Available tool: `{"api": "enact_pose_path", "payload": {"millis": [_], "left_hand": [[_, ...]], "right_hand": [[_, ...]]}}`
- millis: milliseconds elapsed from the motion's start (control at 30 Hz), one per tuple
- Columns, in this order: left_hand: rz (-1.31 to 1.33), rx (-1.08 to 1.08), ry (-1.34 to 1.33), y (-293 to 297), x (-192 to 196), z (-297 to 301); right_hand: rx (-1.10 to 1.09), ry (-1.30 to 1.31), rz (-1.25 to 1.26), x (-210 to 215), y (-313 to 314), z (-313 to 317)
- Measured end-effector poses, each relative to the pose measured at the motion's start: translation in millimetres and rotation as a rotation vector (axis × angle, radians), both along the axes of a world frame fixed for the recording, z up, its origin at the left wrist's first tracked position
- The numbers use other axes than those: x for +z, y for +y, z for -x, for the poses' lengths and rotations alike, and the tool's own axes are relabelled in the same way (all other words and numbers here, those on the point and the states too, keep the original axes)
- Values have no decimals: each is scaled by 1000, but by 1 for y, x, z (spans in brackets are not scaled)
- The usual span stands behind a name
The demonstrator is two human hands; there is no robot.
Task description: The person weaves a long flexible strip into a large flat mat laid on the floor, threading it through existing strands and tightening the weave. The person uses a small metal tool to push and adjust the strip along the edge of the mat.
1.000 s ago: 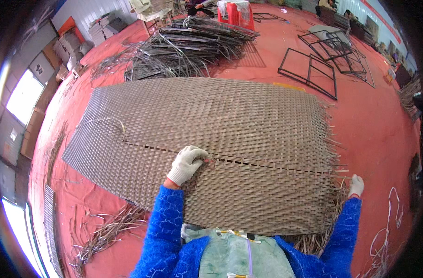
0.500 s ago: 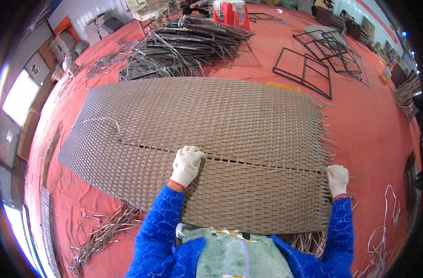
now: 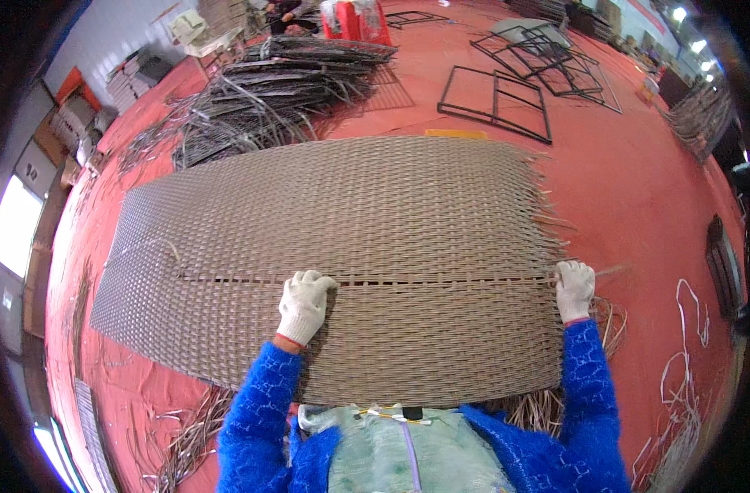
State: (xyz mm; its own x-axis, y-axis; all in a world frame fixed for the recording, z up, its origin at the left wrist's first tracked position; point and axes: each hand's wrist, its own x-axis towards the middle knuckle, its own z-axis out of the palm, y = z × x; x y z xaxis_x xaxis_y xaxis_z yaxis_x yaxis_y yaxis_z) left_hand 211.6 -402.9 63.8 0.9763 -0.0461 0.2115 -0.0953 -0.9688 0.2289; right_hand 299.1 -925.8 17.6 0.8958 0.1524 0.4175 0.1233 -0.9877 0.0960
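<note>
A large brown woven wicker panel [image 3: 375, 189] lies in front of me, with a narrow gap running across it from left to right. My left hand [image 3: 303, 307], in a white knit glove, rests at this gap near the panel's middle. Its fingers are curled down into the weave and closed on it. At the panel's right edge, my gloved right hand [image 3: 574, 292] is closed at the end of the gap line. A thin wicker strip [image 3: 611, 269] sticks out from this hand. On the left, a loose pale strip [image 3: 157, 241] curves over the weave near the gap's end.
Behind the panel lies a pile of dark woven pieces [image 3: 268, 90], with a red stool [image 3: 356, 23] beyond it. Black metal frames [image 3: 496, 100] lie on the red floor at the far right. Loose strips [image 3: 196, 431] lie at lower left; white cord [image 3: 679, 361] lies on the right.
The whole view has shifted, and the gap now runs nearly level instead of sloping. My right hand has tipped upward at the panel's edge; my left hand stays at the gap.
</note>
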Motion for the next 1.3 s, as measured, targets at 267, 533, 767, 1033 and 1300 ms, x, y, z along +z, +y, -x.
{"api": "enact_pose_path", "payload": {"millis": [267, 533, 767, 1033, 1300], "left_hand": [[-69, -114, 20, -35, 1, -10], [55, -93, -7, -60, -9, -13], [148, -108, -64, -57, -9, -7], [44, -79, -177, -61, -13, -4], [60, -76, -167, -60, -11, -3]], "right_hand": [[271, 289, -2016, -25, 7, -12], [369, 348, -2220, -26, 3, -12], [82, 368, -2258, -42, 6, -13], [223, 107, -831, -6, -22, 20], [-76, 320, -588, -9, -10, 17]]}}
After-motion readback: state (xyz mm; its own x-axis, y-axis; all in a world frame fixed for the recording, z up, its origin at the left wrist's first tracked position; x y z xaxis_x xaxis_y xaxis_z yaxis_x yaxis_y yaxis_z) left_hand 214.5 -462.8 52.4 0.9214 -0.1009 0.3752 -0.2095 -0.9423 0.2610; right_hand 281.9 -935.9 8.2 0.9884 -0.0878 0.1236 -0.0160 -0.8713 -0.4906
